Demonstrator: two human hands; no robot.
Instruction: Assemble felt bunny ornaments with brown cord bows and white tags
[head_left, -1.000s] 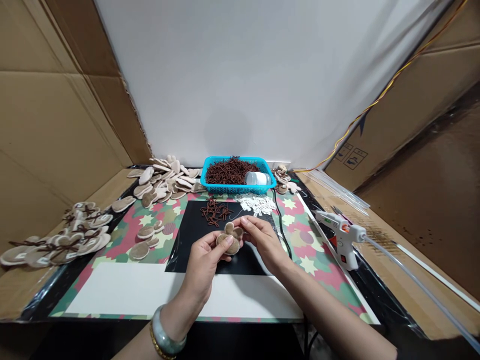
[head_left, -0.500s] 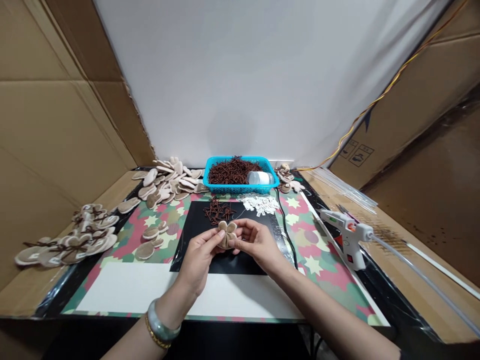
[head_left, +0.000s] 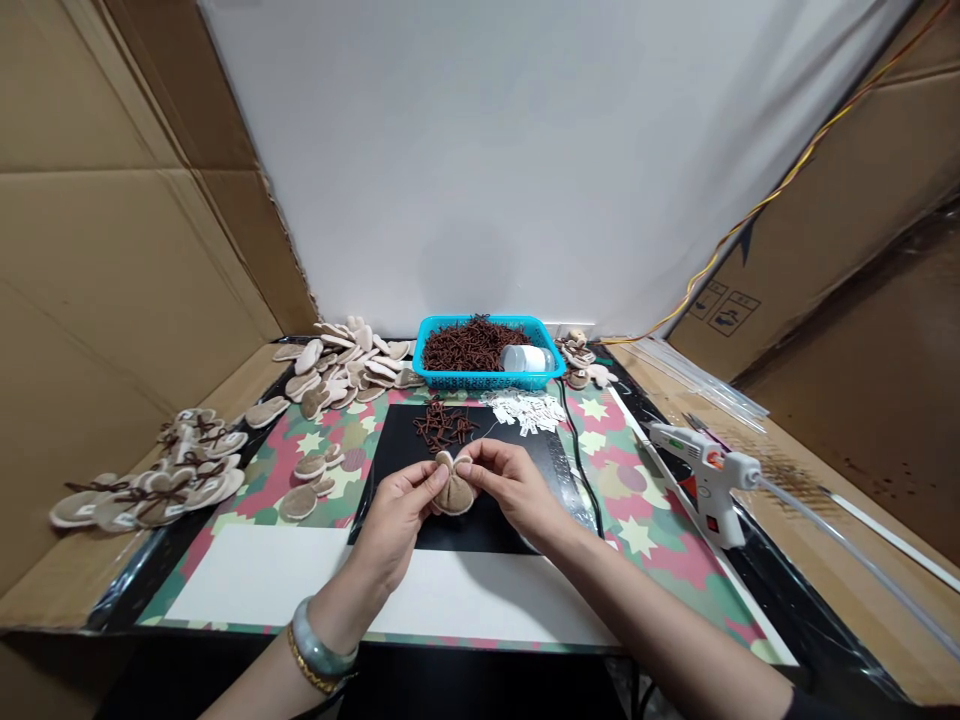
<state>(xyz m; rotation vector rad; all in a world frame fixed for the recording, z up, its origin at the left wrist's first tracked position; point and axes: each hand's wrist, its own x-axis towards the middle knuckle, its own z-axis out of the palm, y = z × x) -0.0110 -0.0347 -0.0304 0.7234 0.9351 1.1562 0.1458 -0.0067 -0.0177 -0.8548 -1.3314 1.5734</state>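
Observation:
A small tan felt piece [head_left: 455, 494] with a rounded body and two short ear-like lobes is held above the black mat [head_left: 390, 440]. My left hand [head_left: 401, 505] pinches its left lobe between thumb and fingers. The right lobe is gripped by my right hand [head_left: 510, 485], thumb against fingertips. Beyond the hands lie loose brown bows [head_left: 441, 425] and a heap of small white tags [head_left: 526, 411]. Several similar tan pieces [head_left: 299, 502] rest on the patterned sheet to the left.
A blue basket [head_left: 487, 379] of brown bows, with a clear jar [head_left: 523, 358], stands at the back. Felt pieces [head_left: 330, 372] are piled back left, bow-tied ones [head_left: 161, 485] at far left. A glue gun [head_left: 709, 480] and black cable [head_left: 581, 450] are at the right.
The felt piece has been turned so its rounded body points down and its lobes up. My fingers have shifted onto the lobes. The camera view has moved slightly.

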